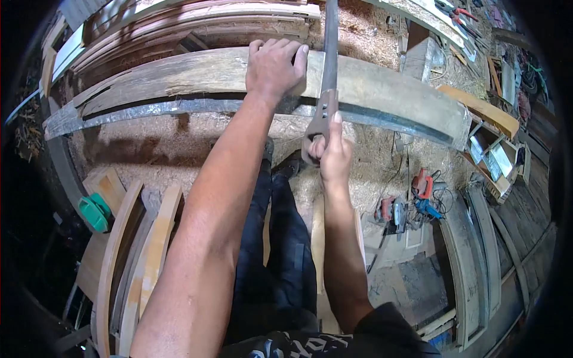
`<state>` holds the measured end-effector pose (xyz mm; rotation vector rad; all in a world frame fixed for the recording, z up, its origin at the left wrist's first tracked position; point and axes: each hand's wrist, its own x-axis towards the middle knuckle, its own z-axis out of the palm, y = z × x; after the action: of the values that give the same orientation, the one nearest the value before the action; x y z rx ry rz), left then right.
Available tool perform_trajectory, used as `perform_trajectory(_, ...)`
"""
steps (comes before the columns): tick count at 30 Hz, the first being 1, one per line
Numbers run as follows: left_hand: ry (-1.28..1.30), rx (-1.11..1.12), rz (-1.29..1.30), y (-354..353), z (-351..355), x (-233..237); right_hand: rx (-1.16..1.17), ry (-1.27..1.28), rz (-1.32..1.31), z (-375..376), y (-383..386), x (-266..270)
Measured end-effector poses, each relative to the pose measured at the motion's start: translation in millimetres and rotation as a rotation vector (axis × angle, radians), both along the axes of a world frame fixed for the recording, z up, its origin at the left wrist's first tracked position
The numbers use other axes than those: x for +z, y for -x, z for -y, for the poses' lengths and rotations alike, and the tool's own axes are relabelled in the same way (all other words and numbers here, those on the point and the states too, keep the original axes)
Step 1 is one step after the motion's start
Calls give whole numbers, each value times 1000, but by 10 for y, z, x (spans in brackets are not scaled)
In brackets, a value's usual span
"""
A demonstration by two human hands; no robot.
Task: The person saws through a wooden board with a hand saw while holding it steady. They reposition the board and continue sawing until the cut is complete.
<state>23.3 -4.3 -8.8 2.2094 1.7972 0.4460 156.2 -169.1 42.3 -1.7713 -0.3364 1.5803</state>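
A long weathered wooden board [382, 86] lies across the view in front of me. My left hand [276, 68] rests on its top, with the fingers curled over the far edge and nothing seen in them. To the right, my right hand [334, 149] is closed round the handle of a hand saw [329, 65]. The saw's blade points away from me and crosses the board. Whether its teeth touch the wood cannot be made out.
Stacked planks [239, 18] lie beyond the board. Power tools with cables, one a red tool [422, 184], sit at the right. A green container [94, 212] and upright wood pieces [122, 250] stand at the left. Sawdust [143, 146] covers the ground.
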Motion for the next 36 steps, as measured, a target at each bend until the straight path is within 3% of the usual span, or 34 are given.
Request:
perform_trajectory(5, -62, 17, 54, -17, -5, -27, -130, 117, -9, 1014, 375, 682)
perform_trajectory(8, -65, 6, 43, 1, -6, -35, -100, 148, -68, 1050, 161, 313)
perform_trajectory(9, -69, 7, 46, -8, -16, -43, -36, 21, 9, 741, 81, 109)
perform_trajectory(11, -65, 9, 38, -23, -30, -13, -37, 58, -49, -12, -17, -57)
perform_trajectory(15, -46, 10, 30, -23, 15, -9, -56, 66, 70, 501, 148, 225)
perform_trajectory(16, -49, 10, 38, -10, -7, -6, -116, 199, 6, 796, 245, 427)
perform_trajectory(19, -58, 14, 16, -2, -13, -55, -251, 113, -73, 1086, 324, 431)
perform_trajectory(20, -57, 11, 17, -3, -5, -52, -296, 144, -51, 1056, 309, 455)
perform_trajectory(22, -66, 15, 17, -7, -10, -54, 16, 71, 25, 475, 24, 158)
perform_trajectory(24, -63, 22, 24, -14, -9, -26, -9, -2, -14, -152, 5, -88)
perform_trajectory(27, -40, 29, 39, -13, -16, 3, -53, 128, 106, 160, 189, 243)
perform_trajectory(28, -27, 22, 45, -13, -6, 2, -1, 87, 64, 594, 188, 212)
perform_trajectory(29, -25, 21, 47, -18, 7, -10, -114, 65, 11, 880, 308, 324)
perform_trajectory(32, -67, 14, 34, 2, -22, -32, -159, 68, -18, 978, 240, 301)
perform_trajectory(33, -51, 10, 21, 0, -6, -21, -150, 72, -35, 867, 162, 86)
perform_trajectory(34, -44, 7, 11, -7, -5, -6, 0, 8, -27, 556, 14, -1)
perform_trajectory(36, -35, 17, 18, -2, -8, 8, -12, -37, -1, -102, 10, -27)
